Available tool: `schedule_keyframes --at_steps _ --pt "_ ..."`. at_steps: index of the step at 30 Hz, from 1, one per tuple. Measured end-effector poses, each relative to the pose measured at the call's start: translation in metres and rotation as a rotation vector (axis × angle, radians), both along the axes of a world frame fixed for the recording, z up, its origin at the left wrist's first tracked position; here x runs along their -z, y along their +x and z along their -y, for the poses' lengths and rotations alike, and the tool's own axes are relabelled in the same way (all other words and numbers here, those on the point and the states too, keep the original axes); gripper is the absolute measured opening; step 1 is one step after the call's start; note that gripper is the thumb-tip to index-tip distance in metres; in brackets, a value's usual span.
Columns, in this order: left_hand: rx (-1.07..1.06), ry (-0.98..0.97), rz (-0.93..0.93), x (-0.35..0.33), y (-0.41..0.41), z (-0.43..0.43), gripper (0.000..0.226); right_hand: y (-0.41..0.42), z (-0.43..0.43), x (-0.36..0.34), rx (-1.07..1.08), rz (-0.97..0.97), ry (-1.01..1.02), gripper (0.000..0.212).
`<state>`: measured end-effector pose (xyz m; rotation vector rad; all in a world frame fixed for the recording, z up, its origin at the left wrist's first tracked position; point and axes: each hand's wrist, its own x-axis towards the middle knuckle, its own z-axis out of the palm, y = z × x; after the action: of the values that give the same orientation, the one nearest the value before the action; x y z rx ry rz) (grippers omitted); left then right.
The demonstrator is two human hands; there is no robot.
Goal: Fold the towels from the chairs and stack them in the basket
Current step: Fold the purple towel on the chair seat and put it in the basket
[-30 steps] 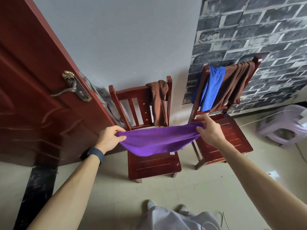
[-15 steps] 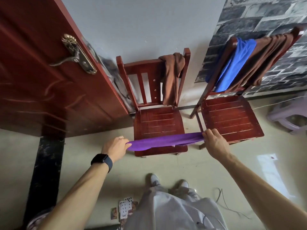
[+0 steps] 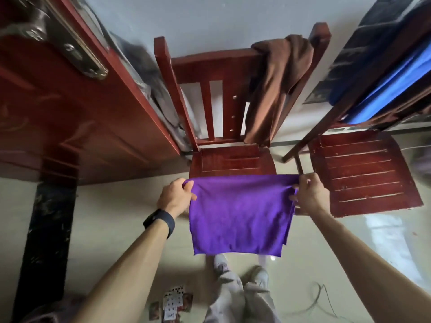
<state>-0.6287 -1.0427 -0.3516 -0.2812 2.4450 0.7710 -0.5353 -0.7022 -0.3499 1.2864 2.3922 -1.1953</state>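
A: Step?
B: Mid-fold. Purple towel (image 3: 238, 213) hangs in the air in front of the chair (image 3: 233, 159) seat and looks doubled. Level the top corners and match the edges before folding across.
A: Fingers?
B: Left hand (image 3: 173, 198) and right hand (image 3: 307, 194) each pinch a top corner, with the cloth hanging below the fingers (image 3: 303, 180). Basket not in view.

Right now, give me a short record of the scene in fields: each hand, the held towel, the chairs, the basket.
left hand: pinches the top left corner of the purple towel
right hand: grips its top right corner
purple towel: hangs spread between both hands, in front of the middle chair
middle chair: brown towel draped over backrest's right end
right chair: blue towel over backrest
basket: not in view
floor: playing cards lie on it
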Motion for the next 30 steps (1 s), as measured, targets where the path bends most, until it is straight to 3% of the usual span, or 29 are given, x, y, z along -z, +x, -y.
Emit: schedule_keyframes --at_steps 4,10,11,13,15,18,21,23,25,27,30 --pt "-0.195 0.131 -0.03 0.064 -0.039 -0.018 0.025 -0.049 -0.008 0.063 0.208 -0.137 -0.305 0.012" --pt "-0.32 0.339 -0.102 0.125 -0.076 -0.034 0.017 -0.101 -0.012 0.141 0.235 -0.305 -0.402 0.018" --pt "-0.326 0.393 -0.086 0.135 -0.078 -0.034 0.029 -0.101 -0.012 0.147 0.186 -0.307 -0.413 0.025" --pt "-0.279 0.432 -0.033 0.148 -0.069 -0.033 0.058 -0.089 -0.013 0.163 0.029 -0.236 -0.375 0.063" --pt "-0.155 0.313 0.031 0.159 -0.043 -0.029 0.067 -0.061 -0.009 0.173 -0.067 -0.091 -0.313 0.086" --pt "-0.151 0.129 0.095 0.175 0.02 -0.018 0.059 -0.005 0.009 0.176 -0.044 0.141 -0.126 0.073" --pt "-0.366 -0.031 0.122 0.182 0.085 -0.008 0.048 0.063 0.027 0.181 0.124 0.231 -0.061 0.048" --pt "-0.575 -0.062 0.184 0.184 0.121 -0.005 0.049 0.1 0.034 0.191 0.18 0.325 -0.095 0.043" --pt "-0.758 -0.037 0.269 0.191 0.145 -0.002 0.05 0.124 0.038 0.206 0.234 0.402 -0.216 0.05" --pt "-0.756 0.065 0.331 0.199 0.155 0.0 0.041 0.134 0.042 0.221 0.281 0.417 -0.35 0.054" --pt "-0.688 0.228 0.367 0.208 0.159 0.004 0.019 0.131 0.043 0.23 0.356 0.366 -0.482 0.028"
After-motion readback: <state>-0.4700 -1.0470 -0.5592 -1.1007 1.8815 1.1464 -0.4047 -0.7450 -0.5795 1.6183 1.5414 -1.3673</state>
